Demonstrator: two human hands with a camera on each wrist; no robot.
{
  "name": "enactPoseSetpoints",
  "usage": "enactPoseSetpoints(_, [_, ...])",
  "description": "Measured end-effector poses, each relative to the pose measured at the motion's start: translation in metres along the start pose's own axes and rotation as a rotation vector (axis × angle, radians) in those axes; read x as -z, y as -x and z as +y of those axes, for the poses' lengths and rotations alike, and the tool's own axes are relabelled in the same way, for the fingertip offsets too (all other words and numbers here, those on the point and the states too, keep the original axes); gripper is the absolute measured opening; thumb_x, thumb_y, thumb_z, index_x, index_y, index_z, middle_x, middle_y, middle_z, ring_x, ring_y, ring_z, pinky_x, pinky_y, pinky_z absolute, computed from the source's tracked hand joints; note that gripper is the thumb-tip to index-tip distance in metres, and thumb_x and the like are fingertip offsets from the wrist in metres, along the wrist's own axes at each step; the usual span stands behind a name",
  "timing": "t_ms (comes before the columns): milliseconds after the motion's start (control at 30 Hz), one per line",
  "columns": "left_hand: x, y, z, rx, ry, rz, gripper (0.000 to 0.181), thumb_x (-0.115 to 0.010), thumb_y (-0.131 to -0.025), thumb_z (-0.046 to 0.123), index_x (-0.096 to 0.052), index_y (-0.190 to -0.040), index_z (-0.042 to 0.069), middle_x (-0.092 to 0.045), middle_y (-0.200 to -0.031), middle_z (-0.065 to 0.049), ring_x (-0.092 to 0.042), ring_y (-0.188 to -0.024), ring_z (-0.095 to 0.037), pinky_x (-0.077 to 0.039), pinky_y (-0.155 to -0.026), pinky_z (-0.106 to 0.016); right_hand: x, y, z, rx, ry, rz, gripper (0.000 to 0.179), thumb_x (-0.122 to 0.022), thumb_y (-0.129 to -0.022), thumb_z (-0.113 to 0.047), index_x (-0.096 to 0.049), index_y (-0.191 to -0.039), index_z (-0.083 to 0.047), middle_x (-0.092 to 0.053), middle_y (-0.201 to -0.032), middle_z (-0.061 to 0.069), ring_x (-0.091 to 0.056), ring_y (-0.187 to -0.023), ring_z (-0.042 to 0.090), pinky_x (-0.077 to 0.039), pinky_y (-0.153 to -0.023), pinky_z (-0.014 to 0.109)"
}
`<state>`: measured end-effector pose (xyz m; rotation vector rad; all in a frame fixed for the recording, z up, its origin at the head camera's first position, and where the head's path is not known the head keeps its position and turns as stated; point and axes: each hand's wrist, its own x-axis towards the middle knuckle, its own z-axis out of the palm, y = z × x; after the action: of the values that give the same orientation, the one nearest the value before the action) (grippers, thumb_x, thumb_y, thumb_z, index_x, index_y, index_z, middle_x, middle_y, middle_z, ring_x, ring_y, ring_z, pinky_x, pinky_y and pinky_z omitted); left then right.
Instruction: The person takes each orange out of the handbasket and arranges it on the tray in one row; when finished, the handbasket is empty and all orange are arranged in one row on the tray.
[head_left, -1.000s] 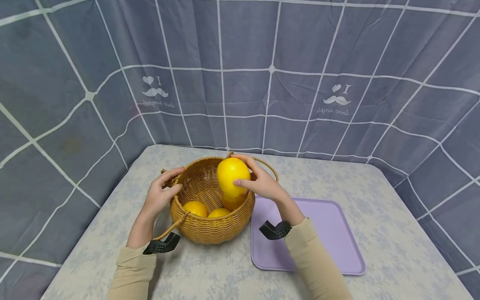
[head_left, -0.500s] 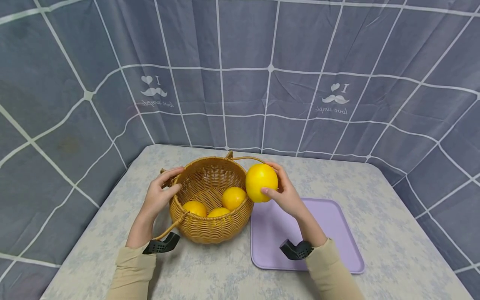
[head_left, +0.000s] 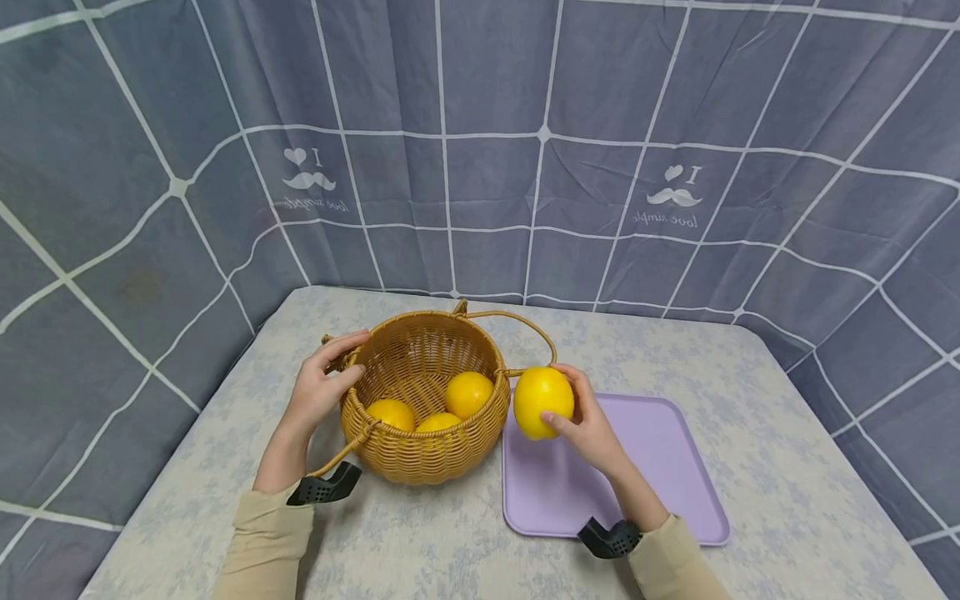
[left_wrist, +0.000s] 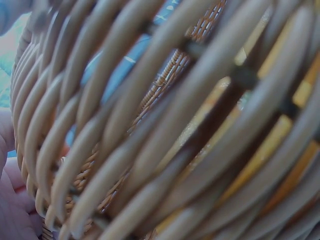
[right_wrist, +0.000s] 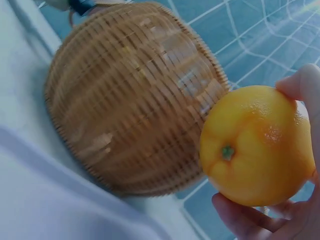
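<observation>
One round yellow fruit (head_left: 543, 402) clamped in right hand (head_left: 592, 429).
Probable transfer; next likely needs lowering to right-side rectangular lilac tray (head_left: 551, 500).

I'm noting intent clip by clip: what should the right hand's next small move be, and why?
Probably to lower the orange onto the tray: the right hand grips it outside the basket, and in the head view it overlaps the tray's far left corner. The left hand is at the basket's rim.
</observation>
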<state>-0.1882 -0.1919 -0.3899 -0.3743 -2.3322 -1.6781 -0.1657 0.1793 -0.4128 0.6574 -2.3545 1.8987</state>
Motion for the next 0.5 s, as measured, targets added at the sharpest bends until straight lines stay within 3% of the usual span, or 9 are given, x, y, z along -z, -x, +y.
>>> enactPoseSetpoints(233, [-0.002,0.004,0.024,-0.007,0.0,-0.003,0.041,-0.051,-0.089,-0.007,-0.051,-0.129,-0.009,-0.044,-0.137,-0.023,-0.042,-0.117,-0.032,-0.036,-0.088,-0.036,-0.007,0.007,0.017,-0.109,0.021,0.044,0.058,-0.06,-0.086,-0.001,-0.032,-0.137,-0.003,-0.038,-0.132,0.021,-0.055,-0.099,0.036,-0.051,-0.075,0.033])
enactPoseSetpoints(500, [0.001,0.0,-0.002,0.017,0.018,-0.004,0.043,-0.054,-0.09,-0.001,-0.052,-0.133,0.002,-0.044,-0.14,-0.013,-0.042,-0.12,-0.027,-0.034,-0.091,-0.045,-0.015,0.017,0.037,-0.184,0.074,0.034,0.058,-0.065,-0.085,-0.005,-0.037,-0.136,-0.005,-0.039,-0.125,0.02,-0.058,-0.092,0.03,-0.05,-0.074,0.034])
